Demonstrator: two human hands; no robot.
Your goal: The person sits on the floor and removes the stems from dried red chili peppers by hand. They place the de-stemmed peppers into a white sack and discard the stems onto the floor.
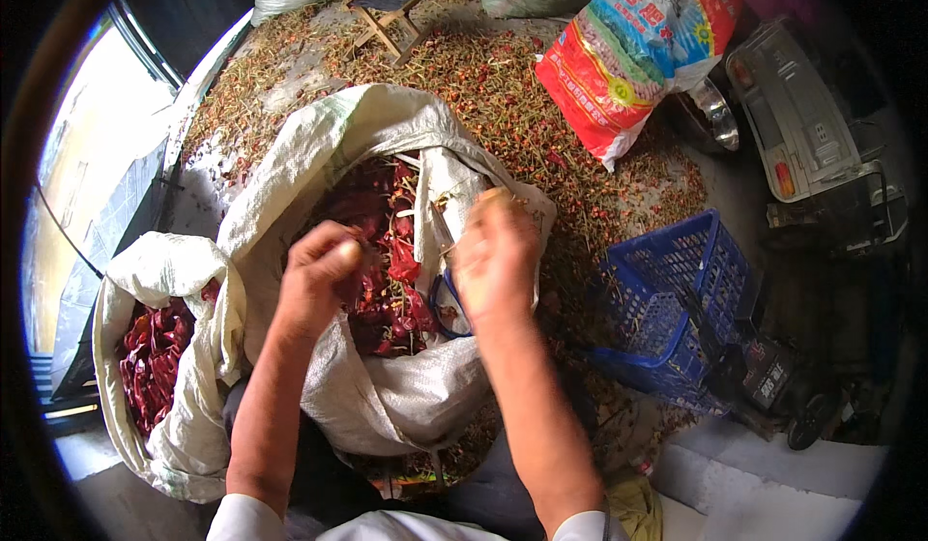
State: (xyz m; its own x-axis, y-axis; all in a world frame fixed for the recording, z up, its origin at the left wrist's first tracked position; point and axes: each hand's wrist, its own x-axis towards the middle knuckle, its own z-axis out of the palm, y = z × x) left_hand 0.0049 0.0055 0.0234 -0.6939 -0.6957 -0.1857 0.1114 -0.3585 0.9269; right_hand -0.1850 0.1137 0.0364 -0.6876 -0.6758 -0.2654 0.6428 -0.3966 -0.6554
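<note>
My left hand (319,273) is closed on a dried red chili (353,280), mostly covered by the fingers and blurred. To its right, my right hand (500,258) is curled and smeared by motion; what its fingers hold is unclear. Scissors (444,302) with blue handles show along its left side; I cannot tell whether the hand grips them. Both hands are over a large white woven sack (406,389) with its rim rolled down. Inside lie dried red chilies (402,258) with pale stems.
A smaller woven sack (217,316) of red chilies (156,360) stands at left. Stems and chili bits (507,91) litter the floor. At right are a blue plastic basket (652,352), a printed fertilizer bag (616,55) and a metal bowl (714,113). A folding stool (391,11) stands farther off.
</note>
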